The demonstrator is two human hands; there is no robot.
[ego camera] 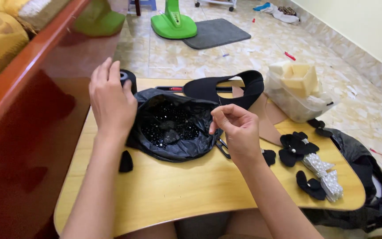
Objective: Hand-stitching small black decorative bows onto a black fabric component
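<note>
So we're sitting at a low wooden lap table point(177, 190) with the near edge right over our knees, which keeps everything within easy reach. Closest on the left there's a small black fabric scrap point(126, 161) lying loose on the wood. Our right hand point(237, 130) hovers just at the right rim of the black plastic bag point(173, 150), fingertips pinched narrow like we've got one tiny piece between thumb and forefinger, though it's too small to actually make out. Our left hand point(111, 99) rests on the bag's left edge with the fingers loosely spread, looks like it's there to keep the floppy plastic open and steady. Inside the bag is a heap of small shiny black beads point(169, 126), pooled in the middle. Off to the near right we've got black fabric bows point(295, 148) and a strip of silvery pearl trim point(326, 175), laid out apart from each other, probably so nothing tangles. A bit farther, a black curved strap piece point(226, 88) sits behind the bag over a tan cardboard shape point(266, 124), and a black tape roll point(128, 79) peeks from behind our left hand. Far right corner has a clear plastic tub point(295, 104) topped with cream foam blocks point(299, 75). Beyond that, tile floor with a green fan base point(173, 24).
</note>
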